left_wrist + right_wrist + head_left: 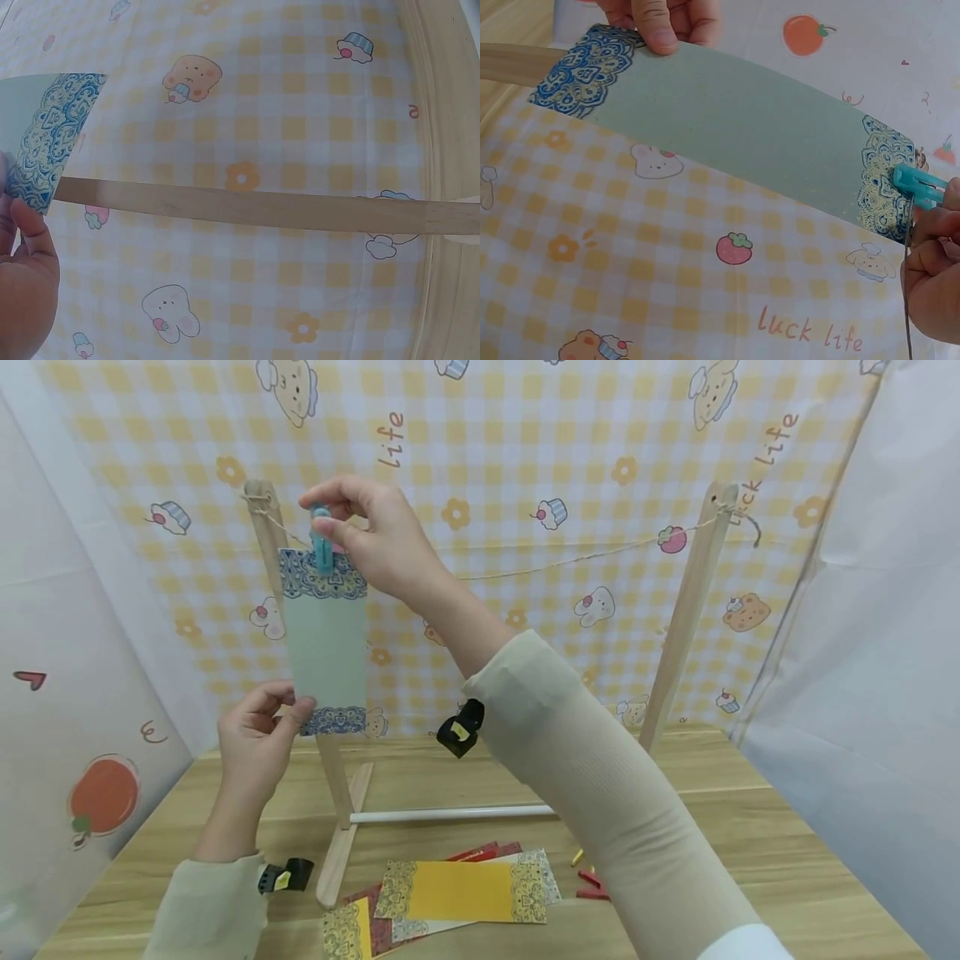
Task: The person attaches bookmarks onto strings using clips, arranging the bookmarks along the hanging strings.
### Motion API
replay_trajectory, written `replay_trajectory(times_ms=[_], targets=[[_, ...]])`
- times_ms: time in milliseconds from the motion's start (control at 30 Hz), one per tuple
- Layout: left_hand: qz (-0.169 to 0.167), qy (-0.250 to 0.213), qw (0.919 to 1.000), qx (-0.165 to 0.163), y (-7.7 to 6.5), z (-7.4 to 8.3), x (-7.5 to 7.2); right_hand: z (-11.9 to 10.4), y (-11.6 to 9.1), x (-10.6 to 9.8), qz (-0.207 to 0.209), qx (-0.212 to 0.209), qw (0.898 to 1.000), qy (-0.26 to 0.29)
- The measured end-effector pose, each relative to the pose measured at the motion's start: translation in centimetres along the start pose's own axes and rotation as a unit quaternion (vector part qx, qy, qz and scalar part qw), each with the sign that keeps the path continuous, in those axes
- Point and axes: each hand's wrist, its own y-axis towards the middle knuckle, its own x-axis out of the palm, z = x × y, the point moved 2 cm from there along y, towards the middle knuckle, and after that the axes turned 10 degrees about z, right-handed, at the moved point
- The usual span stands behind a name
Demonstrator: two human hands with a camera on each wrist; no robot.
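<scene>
A pale green card [326, 647] with blue patterned ends hangs upright near the left post, its top edge at the string [525, 570]. My right hand [382, 535] pinches a teal clothespin [323, 545] whose jaws overlap the card's upper band. Lower down, my left hand [258, 727] holds the card's left edge near its bottom band, thumb in front. In the right wrist view the clothespin [919, 186] sits over the patterned end, with the string running past it. The left wrist view shows the card's lower corner [56, 135] by the left thumb.
Wooden posts [686, 610] carry the string, with a white rod [450, 814] low between them. On the table lie a yellow card [461, 892], red and white cards beneath it, and a red clothespin [592, 887] by the right sleeve. A checked cloth [480, 468] hangs behind.
</scene>
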Motion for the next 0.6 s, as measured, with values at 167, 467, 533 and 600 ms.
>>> replay_trajectory(times_ms=[167,467,533,600], targets=[[-0.001,-0.004,1.0000,0.003,0.0,0.0,0.0,0.4,-0.1,-0.3,0.001,0.028,1.000,0.003],[0.022,0.038,0.9984,-0.034,-0.2,0.1,0.1,0.6,-0.8,-0.9,0.009,0.042,0.998,0.045],[0.024,0.040,0.9978,-0.047,-0.3,0.1,0.0,0.5,-0.9,-1.1,0.013,0.039,0.998,0.038],[0.023,0.041,0.9973,-0.057,-0.3,0.1,0.0,0.5,-1.0,-1.3,0.020,0.036,0.999,0.034]])
